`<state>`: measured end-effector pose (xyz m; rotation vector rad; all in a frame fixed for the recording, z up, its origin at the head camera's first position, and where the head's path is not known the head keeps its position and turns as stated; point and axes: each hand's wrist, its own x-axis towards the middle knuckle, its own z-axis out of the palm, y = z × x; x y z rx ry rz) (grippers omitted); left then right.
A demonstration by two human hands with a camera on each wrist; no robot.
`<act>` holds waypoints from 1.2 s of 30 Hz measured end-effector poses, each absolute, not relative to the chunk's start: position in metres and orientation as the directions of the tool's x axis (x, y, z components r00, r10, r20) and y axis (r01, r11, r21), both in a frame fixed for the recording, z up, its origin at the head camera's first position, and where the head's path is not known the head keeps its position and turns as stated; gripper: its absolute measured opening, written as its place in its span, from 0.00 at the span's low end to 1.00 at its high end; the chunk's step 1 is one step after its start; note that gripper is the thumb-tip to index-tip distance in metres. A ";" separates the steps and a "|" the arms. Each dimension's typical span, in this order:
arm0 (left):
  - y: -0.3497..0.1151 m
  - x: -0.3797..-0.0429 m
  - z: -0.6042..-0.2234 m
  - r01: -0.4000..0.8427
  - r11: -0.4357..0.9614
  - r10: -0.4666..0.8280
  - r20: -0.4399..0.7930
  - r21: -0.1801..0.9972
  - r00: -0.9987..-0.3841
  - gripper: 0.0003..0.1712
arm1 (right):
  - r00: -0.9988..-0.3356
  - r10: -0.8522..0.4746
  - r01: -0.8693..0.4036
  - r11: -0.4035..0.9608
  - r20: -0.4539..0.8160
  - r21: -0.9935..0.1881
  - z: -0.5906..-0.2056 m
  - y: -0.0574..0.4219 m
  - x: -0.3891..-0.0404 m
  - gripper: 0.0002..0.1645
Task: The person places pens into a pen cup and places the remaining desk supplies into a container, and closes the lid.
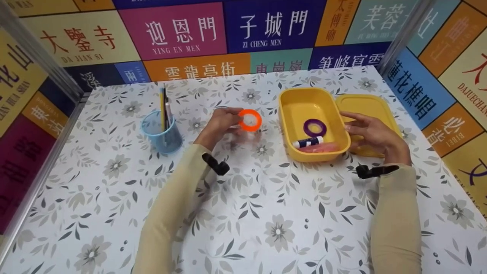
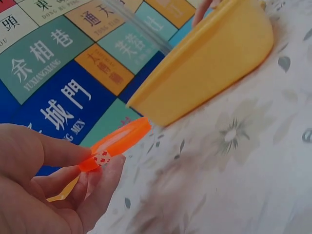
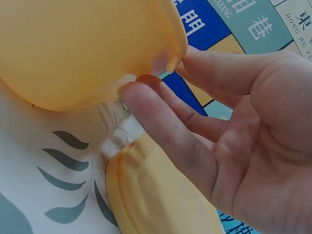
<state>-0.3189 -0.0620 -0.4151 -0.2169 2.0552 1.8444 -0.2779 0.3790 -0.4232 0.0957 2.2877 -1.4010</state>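
Note:
My left hand [image 1: 221, 123] pinches an orange roll of tape [image 1: 250, 120] between thumb and fingers, above the table and left of the yellow box. The left wrist view shows the tape [image 2: 114, 145] tilted, with a small patterned label on its edge. At the box's right side, my right hand [image 1: 373, 133] holds the rim of the yellow plastic box [image 1: 298, 101]. The right wrist view has its thumb at the rim and its fingers [image 3: 146, 105] against the outer wall. Inside the box lie a purple roll of tape [image 1: 315, 128], a glue stick [image 1: 308, 142] and a pinkish item [image 1: 321, 147].
A yellow lid [image 1: 365, 104] lies on the table right of the box, partly behind my right hand. To the left stands a light-blue mesh cup [image 1: 161, 139] with several pens or pencils [image 1: 164, 110]. Printed panels [image 1: 186, 30] border the flower-patterned table [image 1: 243, 213].

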 end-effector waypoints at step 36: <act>0.041 -0.321 -0.378 -0.360 0.133 0.128 -0.376 0.924 -0.918 0.19 | -0.897 -0.164 0.300 0.454 -0.410 -0.839 -0.422 0.377 -0.277 0.39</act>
